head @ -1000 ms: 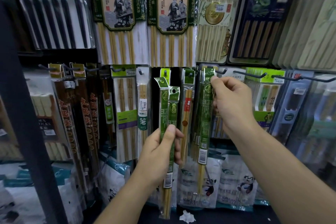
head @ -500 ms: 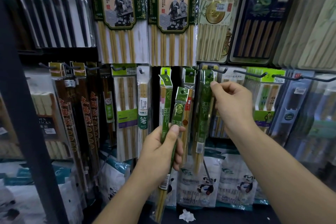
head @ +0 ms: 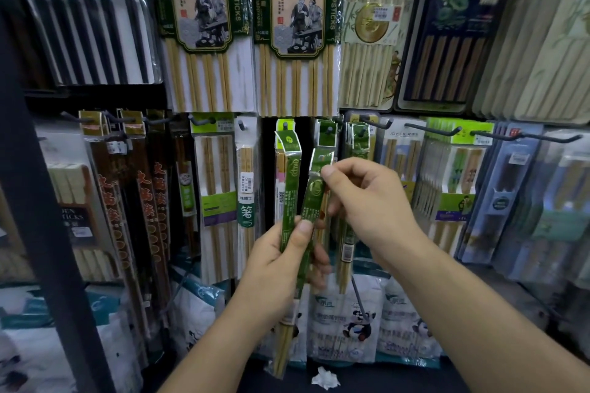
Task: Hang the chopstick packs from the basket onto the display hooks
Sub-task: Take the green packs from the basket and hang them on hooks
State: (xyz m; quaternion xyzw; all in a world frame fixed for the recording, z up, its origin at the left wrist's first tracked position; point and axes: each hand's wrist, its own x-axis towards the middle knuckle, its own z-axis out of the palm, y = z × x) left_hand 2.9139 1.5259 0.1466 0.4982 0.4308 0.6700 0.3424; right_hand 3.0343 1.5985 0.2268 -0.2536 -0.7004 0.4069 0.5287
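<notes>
- Green and upright, the first pack (head: 290, 188) sits in the left hand (head: 281, 262), with the thumb pressed across its front and the fingers curled behind. It is where it was half a second ago.
- The second pack (head: 314, 198), also green and gripped by the same hand, still leans to the right.
- The right hand (head: 367, 201) has come down from the hook. It now pinches the second pack's top flap between thumb and forefinger, the other fingers loosely curled.
- The hung packs (head: 358, 142) remain on their hook (head: 362, 132), just behind the right hand, which hides part of them.
- Bare hooks (head: 431, 130) jut forward further right, above pale packs (head: 459, 175).
</notes>
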